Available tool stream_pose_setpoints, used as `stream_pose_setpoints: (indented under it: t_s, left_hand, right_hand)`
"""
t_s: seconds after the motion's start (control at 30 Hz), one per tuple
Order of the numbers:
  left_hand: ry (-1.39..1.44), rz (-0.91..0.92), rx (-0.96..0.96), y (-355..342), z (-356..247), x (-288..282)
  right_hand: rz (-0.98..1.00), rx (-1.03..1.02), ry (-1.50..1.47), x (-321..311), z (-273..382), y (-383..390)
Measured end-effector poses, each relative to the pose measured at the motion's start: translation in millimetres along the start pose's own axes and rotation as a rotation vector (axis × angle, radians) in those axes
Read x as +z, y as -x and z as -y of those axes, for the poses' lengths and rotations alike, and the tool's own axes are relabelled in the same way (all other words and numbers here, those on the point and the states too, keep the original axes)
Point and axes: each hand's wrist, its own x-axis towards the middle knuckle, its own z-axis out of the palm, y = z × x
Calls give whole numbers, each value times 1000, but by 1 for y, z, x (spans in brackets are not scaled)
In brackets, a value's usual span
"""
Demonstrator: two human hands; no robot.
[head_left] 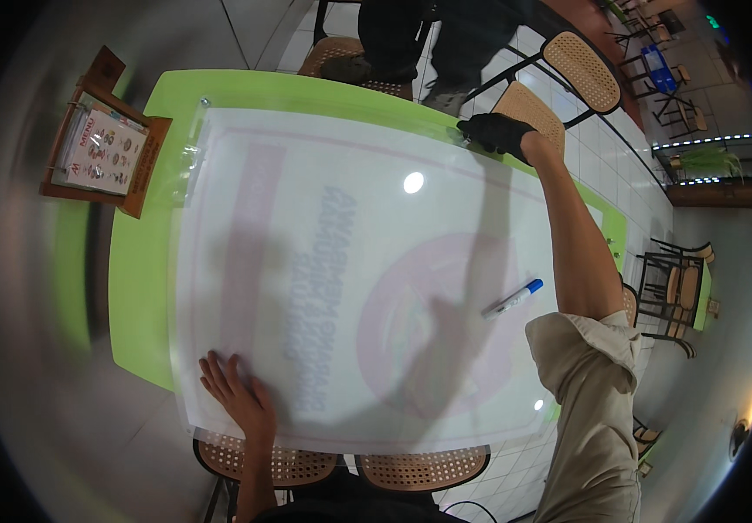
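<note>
A large white sheet (323,166) with faint pink print showing through in reverse lies over the table, its edges bordered by clear plastic. My left hand (241,397), bare, rests flat on the sheet's near left part with the fingers spread. Stretched across to the far right edge, my right hand (498,135) wears a black glove. Its fingers are bent together at the edge of the plastic around something small that I cannot make out. A white marker with a blue cap (513,299) lies on the sheet, right of the middle.
The light green tabletop (142,261) shows around the sheet. A wooden menu stand (105,144) sits at its far left corner. Woven-seat chairs (424,469) stand at the near side, another chair (528,113) at the far right. A person in dark trousers (393,39) is across the table.
</note>
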Motion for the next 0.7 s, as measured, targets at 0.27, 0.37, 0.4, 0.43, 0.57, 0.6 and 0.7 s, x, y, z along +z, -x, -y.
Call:
stream_pose_setpoints:
  t_s: [0.27,0.37,0.4,0.43,0.57,0.6,0.7]
  left_hand:
    - [-18,-55,43,-2,2,7]
    - [-21,-63,48,-3,1,9]
    - [-31,-64,45,-3,2,9]
    - [-41,-65,42,-2,2,10]
    - [-50,-68,43,-3,2,11]
    - [-52,-72,47,-3,2,11]
    - [-57,-78,48,-2,5,13]
  right_hand:
    - [84,-224,-34,-10,-20,9]
    - [102,-264,-19,-6,-19,1]
    - [100,-264,-32,-2,-16,2]
    - [100,-249,-43,-2,-14,4]
    - [47,-262,3,-2,-6,14]
    - [22,-285,35,-1,-6,14]
    - [63,-266,-70,-4,7,30]
